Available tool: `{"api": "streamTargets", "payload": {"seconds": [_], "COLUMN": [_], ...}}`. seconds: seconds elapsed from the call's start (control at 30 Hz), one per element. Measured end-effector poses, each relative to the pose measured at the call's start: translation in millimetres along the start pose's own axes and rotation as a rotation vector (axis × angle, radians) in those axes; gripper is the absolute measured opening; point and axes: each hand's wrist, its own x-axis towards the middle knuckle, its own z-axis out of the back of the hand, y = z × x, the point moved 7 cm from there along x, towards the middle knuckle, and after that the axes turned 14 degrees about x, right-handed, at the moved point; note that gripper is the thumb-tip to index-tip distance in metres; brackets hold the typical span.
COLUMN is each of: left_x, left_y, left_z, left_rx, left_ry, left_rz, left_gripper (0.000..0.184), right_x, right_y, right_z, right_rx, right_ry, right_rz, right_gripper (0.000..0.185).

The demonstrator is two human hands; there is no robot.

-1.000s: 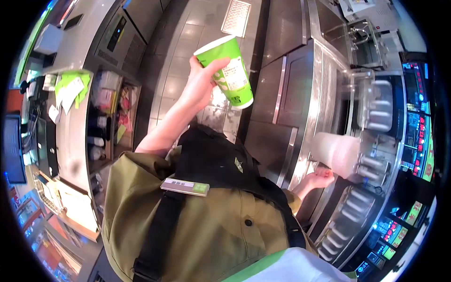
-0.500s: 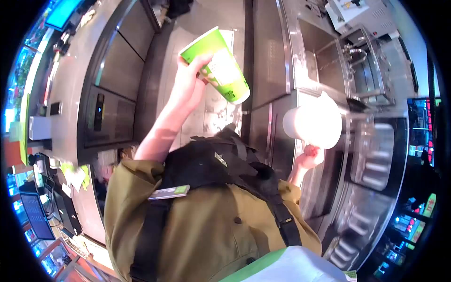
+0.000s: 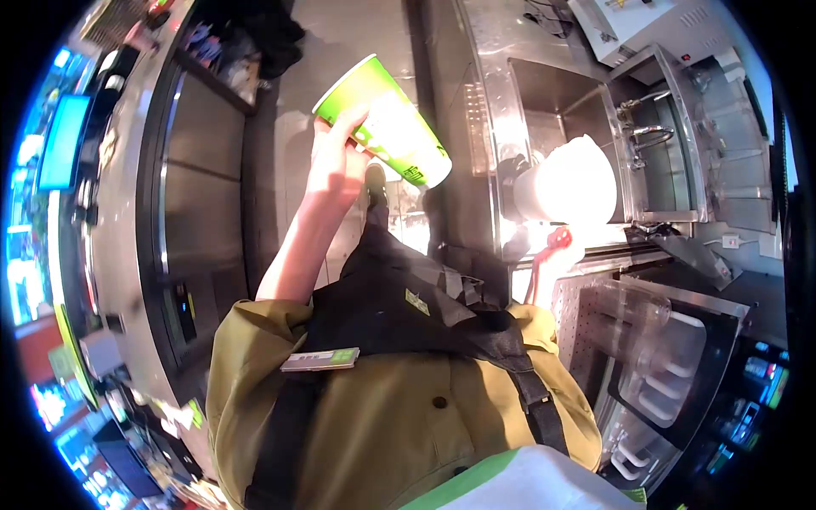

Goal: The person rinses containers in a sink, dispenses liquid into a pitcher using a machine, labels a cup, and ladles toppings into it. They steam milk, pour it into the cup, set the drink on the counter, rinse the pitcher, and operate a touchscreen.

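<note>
My left hand [image 3: 337, 163] is wrapped round a green paper cup [image 3: 393, 127] with a white label. The cup is tilted, its rim toward the upper left and its base toward the lower right, above the floor. On the right, my right hand [image 3: 558, 245] is closed at the near side of a whitish jug [image 3: 580, 185], probably on its handle. Glare washes out the jug and hides what is in it. It is beside a steel sink basin [image 3: 557, 110], over the counter edge.
A faucet [image 3: 653, 134] stands at a second sink behind the jug. Clear lidded containers [image 3: 659, 365] lie at the lower right. A white machine [image 3: 650, 30] is at the upper right. Along the left runs a steel counter [image 3: 123, 246] with screens beyond it.
The view has swung toward the sinks, which now lie beside the jug. The jug has come away from the clear containers, carried in my right hand. My left hand still holds the cup.
</note>
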Motion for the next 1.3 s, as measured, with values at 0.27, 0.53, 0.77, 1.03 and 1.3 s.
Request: {"api": "streamTargets", "payload": {"seconds": [0.27,0.53,0.77,1.03,1.3], "left_x": [204,352,448,547,615], "left_y": [-8,-37,-23,-12,30], "left_z": [-76,-145,-164,-237,-294], "left_rx": [0.037,0.108,0.201,0.341,0.345], "left_ry": [0.265,0.474,0.402,0.448,0.587], "left_rz": [0.148,0.163,0.203,0.151,0.285], "left_gripper": [0.053,0.056,0.059,0.062,0.061], "right_x": [71,113,177,245,257], "right_y": [-66,-113,-187,-257,-290], "right_z": [-80,-169,-249,-324,-363], "right_rx": [-0.032,-0.043,-0.026,-0.066,-0.17], "right_ry": [-0.131,-0.207,-0.202,-0.129,-0.121], "right_rz": [0.222,0.168,0.107,0.156,0.108], "right_gripper": [0.022,0.023,0.024,0.025,0.017]}}
